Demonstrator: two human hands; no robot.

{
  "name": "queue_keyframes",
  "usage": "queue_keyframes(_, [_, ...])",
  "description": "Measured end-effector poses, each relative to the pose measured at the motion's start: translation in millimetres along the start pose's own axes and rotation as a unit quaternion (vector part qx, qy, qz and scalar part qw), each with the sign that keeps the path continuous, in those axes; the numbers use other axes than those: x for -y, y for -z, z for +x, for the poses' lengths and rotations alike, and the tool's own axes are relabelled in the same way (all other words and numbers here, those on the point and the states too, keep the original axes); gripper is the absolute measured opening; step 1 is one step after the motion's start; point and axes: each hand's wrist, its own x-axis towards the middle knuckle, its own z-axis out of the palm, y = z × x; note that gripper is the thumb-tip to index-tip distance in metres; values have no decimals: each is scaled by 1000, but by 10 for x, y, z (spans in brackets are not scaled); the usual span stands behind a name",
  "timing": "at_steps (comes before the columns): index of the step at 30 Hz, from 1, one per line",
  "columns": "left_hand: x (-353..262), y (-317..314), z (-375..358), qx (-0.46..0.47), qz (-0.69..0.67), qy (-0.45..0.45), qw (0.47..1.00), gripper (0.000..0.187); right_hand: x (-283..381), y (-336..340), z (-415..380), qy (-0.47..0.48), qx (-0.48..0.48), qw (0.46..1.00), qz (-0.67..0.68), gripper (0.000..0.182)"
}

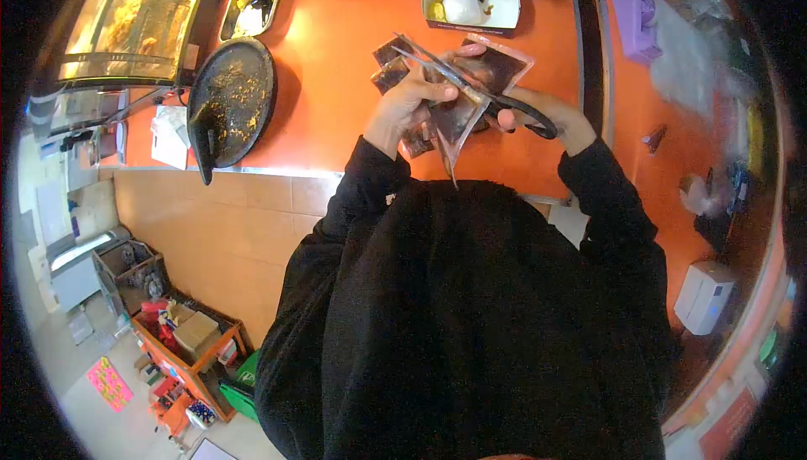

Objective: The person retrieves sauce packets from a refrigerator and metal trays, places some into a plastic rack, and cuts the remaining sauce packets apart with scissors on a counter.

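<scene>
My right hand (568,124) is closed around the black handles of a pair of scissors (538,119). Their blades point up and left, lying across a clear packet in front of my left hand. That packet of dark sauce (458,117) is pinched in my left hand (405,108), its pointed end hanging toward me. More dark sauce packets (504,63) show around my hands, and another packet (388,65) shows just past my left hand. Beyond them stands an opened food box (505,14) holding a white mound of rice (463,7) and some dark and yellow food.
To the left on the orange counter (324,73) sits a round black platter (267,81) with crumbs, near a lit glass food cabinet (126,23). A metal tray (229,23) of yellow food lies behind. Purple container (635,23) and plastic bags (681,56) are at right.
</scene>
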Motion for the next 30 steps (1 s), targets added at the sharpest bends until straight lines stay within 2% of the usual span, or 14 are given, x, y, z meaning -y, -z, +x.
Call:
queue_keyframes(2, [3,11,13,-12,7,1,1000,69,-14,-25,-9,-26,-46,993,103,50])
queue_keyframes(5, [-16,35,30,10,34,19,999,70,-36,-39,9,-38,-17,982,185,48])
queue_keyframes(9, [-29,46,32,24,54,30,998,74,-147,-96,44,0,-42,990,133,43])
queue_keyframes(11, [-42,17,21,32,65,42,996,75,-150,-104,124,70,-5,985,160,39])
queue_keyframes(12, [-52,-9,8,20,64,41,997,76,-133,-136,118,70,-5,985,160,39])
queue_keyframes(14, [-57,12,5,7,64,41,997,78,-50,-236,88,43,-75,981,175,43])
queue_keyframes(18, [-57,74,8,32,74,48,996,80,-195,-270,216,50,-81,981,167,50])
queue_keyframes(20, [-67,103,15,29,81,57,995,81,-273,-289,330,75,-99,964,234,51])
queue_keyframes(23, [-43,254,34,45,217,-25,975,82,-232,-252,402,24,-87,963,255,49])
queue_keyframes(24, [-44,294,2,-16,174,-2,985,81,-196,-251,454,46,-93,980,170,46])
queue_keyframes(25, [-52,339,-34,-77,131,20,988,80,-176,-281,488,46,-93,980,169,46])
queue_keyframes(27, [-35,555,-45,-93,167,22,981,76,-153,-344,537,62,-164,981,82,39])
queue_keyframes(29, [-20,604,-67,-182,57,14,982,73,-210,-354,584,87,-170,975,114,32])
queue_keyframes(30, [-4,634,-90,-191,38,15,981,71,-239,-335,610,103,-193,964,154,30])
